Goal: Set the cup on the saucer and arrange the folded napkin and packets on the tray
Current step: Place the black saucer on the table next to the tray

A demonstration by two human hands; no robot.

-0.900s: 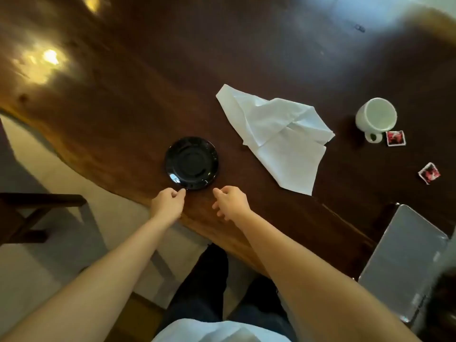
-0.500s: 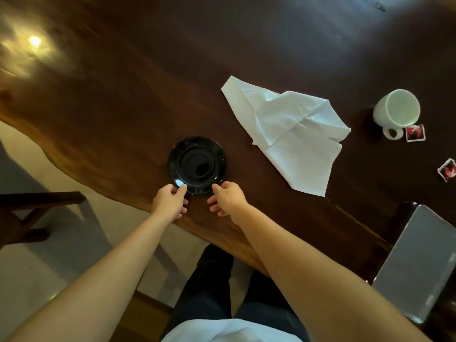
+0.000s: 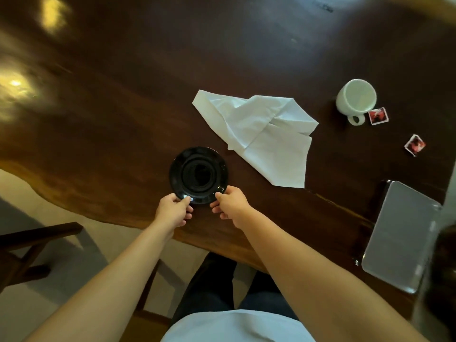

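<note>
A black saucer (image 3: 198, 174) lies on the dark wooden table (image 3: 123, 124) near its front edge. My left hand (image 3: 174, 211) pinches the saucer's near-left rim and my right hand (image 3: 230, 204) pinches its near-right rim. A rumpled white napkin (image 3: 261, 134) is spread out to the right of the saucer. Farther right stands a white cup (image 3: 356, 99), upright and empty, its handle toward me. One red packet (image 3: 378, 116) lies beside the handle. A second red packet (image 3: 415, 145) sits farther right. The grey metal tray (image 3: 399, 235) rests at the table's front right.
A dark wooden chair (image 3: 27, 250) stands on the pale floor at the left, below the table's wavy front edge. My legs are under the table. Bright lamp reflections mark the table's far left.
Both hands moved forward from just short of the saucer and closed their fingers on its near rim. The view shifted slightly.
</note>
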